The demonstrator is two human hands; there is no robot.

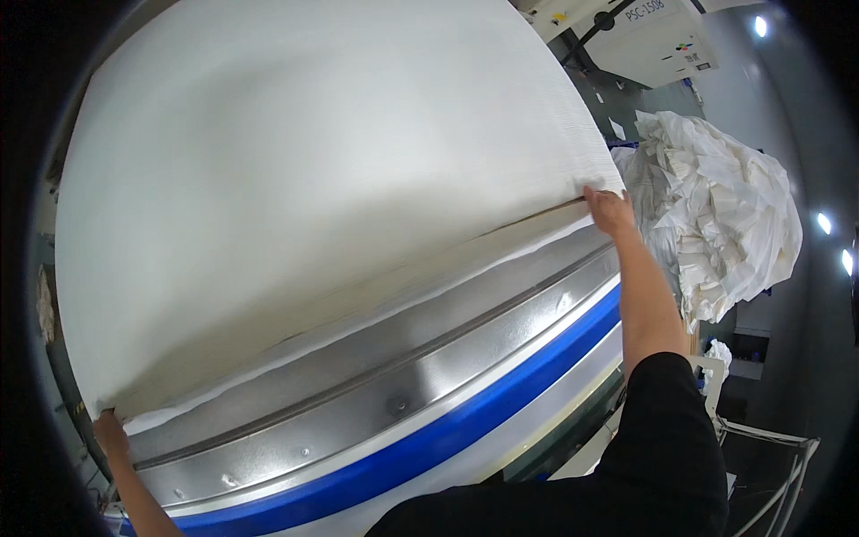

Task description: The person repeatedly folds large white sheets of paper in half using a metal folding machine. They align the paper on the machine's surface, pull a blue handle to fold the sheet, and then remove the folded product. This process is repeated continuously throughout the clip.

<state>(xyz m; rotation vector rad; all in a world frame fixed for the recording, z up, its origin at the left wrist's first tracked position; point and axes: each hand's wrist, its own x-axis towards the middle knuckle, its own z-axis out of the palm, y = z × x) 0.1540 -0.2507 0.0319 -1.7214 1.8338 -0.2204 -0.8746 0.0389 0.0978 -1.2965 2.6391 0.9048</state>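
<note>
A wide white sheet, fabric or paper, lies spread over the table and fills most of the view. Its near edge runs slantwise, with a folded or layered strip along it. At the near left corner, my left hand is closed on that edge, its fingertips partly hidden by the sheet. Farther off on the right, my right hand pinches the same edge near the other corner, thumb on top. Both arms are spread wide, so the edge stretches between the hands.
Along the table's near side run a bare metal strip and a blue band. A big crumpled heap of white sheeting stands at the right. Behind it is a pale machine housing. A white tubular frame stands at lower right.
</note>
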